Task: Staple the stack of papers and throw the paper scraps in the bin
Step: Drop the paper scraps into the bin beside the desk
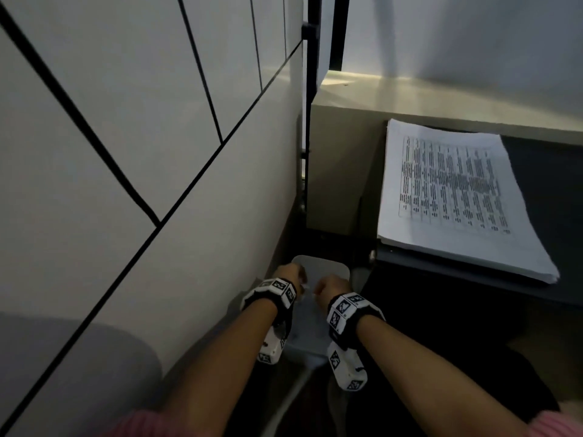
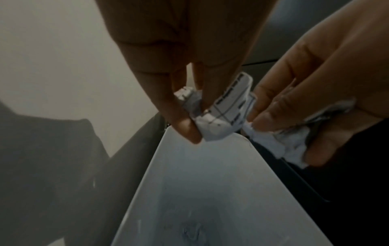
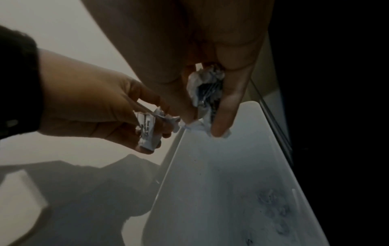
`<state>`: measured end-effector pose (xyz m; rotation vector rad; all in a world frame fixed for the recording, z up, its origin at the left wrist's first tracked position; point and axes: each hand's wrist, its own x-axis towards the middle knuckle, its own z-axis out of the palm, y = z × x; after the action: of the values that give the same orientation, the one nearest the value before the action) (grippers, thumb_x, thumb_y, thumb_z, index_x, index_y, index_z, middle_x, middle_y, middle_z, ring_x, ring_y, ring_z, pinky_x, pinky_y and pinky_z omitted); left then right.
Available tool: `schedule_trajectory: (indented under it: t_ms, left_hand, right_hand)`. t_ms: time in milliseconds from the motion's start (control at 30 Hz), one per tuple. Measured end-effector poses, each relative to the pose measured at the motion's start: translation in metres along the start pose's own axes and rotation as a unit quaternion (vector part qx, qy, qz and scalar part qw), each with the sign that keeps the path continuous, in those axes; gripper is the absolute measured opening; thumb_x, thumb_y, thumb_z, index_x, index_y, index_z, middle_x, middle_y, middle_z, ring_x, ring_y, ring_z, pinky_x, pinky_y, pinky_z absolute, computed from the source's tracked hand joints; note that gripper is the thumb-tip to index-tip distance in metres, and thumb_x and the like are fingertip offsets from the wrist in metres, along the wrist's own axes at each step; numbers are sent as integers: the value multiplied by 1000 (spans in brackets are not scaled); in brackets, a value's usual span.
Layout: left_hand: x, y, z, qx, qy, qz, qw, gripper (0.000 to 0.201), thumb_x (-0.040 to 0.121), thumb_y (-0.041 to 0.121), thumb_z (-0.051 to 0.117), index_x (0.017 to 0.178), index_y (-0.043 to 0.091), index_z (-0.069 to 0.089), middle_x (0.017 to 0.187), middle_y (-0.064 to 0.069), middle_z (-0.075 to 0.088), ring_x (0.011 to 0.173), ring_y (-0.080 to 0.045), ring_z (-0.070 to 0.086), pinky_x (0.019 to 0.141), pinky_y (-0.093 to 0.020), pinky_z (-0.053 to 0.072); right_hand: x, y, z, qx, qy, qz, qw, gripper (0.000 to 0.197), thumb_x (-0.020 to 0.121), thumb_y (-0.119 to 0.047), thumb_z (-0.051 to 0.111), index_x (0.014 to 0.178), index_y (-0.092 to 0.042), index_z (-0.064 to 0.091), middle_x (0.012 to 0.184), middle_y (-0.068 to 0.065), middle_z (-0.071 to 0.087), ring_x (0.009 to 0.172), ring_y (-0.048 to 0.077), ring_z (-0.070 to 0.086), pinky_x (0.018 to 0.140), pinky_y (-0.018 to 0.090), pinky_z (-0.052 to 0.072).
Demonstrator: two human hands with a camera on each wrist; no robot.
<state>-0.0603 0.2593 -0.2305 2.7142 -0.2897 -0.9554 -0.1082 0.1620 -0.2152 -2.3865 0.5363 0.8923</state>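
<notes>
Scraps [image 2: 219, 119] hidden from head view show crumpled in both wrist views.

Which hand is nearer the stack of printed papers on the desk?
Right. The right hand hangs over the bin on the side toward the paper stack; the left hand is beside it, toward the wall.

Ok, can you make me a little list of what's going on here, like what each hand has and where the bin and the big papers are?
left hand: pinches a crumpled printed scrap
right hand: grips a crumpled white scrap
bin: white, open, right under both hands
scraps in bin: none that can be made out
stack of papers: lies flat on the dark desk, to the person's right
staple: cannot tell from here
wall: pale panels with dark lines, on the left
</notes>
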Motion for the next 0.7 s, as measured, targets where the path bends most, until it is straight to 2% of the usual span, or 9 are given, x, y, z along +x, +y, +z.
schedule_trajectory:
  t_ms: [67,100,133,200,267,367,467,633,700]
  left_hand:
    - [5,1,2,-9,12,-5,1000,42,89,18,60,129,5,55,135,-13,57,124,-28,55,103,-29,42]
    - [5,2,2,-4,-2,-1,1000,46,89,21,60,132,6,52,137,-13,55,126,-29,53,105,-30,41]
    - [9,2,5,-10,-8,-3,1000,49,90,24,61,134,6,50,139,-14,53,127,-29,51,107,-31,41]
    - [14,2,10,-18,-11,3,1000,51,90,28,60,134,5,51,139,-14,53,129,-30,50,108,-33,41]
    - [17,2,13,-9,8,10,1000,44,90,24,59,130,5,54,136,-14,56,126,-29,52,106,-33,43]
    - [22,1,17,-5,32,9,999,37,87,13,60,124,9,59,129,-12,60,121,-27,57,101,-32,45]
    - [18,3,15,-4,31,6,999,38,83,13,65,121,10,61,125,-13,62,117,-28,59,98,-32,47]
    - [4,8,2,50,34,-12,998,33,82,17,66,112,3,65,118,-15,67,111,-28,64,92,-32,51]
    - [-2,10,-8,53,28,-16,998,33,82,18,67,112,3,66,119,-14,67,112,-27,64,93,-31,51]
  right_hand:
    - [9,3,4,17,17,2,1000,30,94,-21,48,112,-3,64,123,17,60,115,30,57,97,33,45]
    - [13,6,8,18,27,-4,999,27,95,-20,46,92,-2,66,107,19,62,99,30,60,86,32,45]
    - [17,9,12,17,27,1,999,32,96,-21,44,72,-5,58,88,18,57,78,28,56,76,30,43]
    - [21,11,16,45,39,6,998,39,98,-21,39,65,-6,53,77,13,55,62,23,43,65,28,38]
    - [25,11,17,84,52,-2,995,37,99,-19,36,77,-3,61,89,16,63,69,23,45,68,27,36]
    - [22,12,15,92,33,-1,995,40,98,-19,37,63,-8,52,71,7,52,59,20,43,74,27,36]
    - [17,14,11,118,32,-4,993,30,97,-18,41,102,-1,64,106,19,62,97,26,60,83,31,42]
    - [6,11,8,130,52,-19,990,29,91,-23,54,63,-13,58,73,7,59,82,20,53,72,26,42]
    - [-8,7,0,130,64,-27,989,23,88,-26,58,68,-15,61,81,9,61,81,17,50,71,23,38]
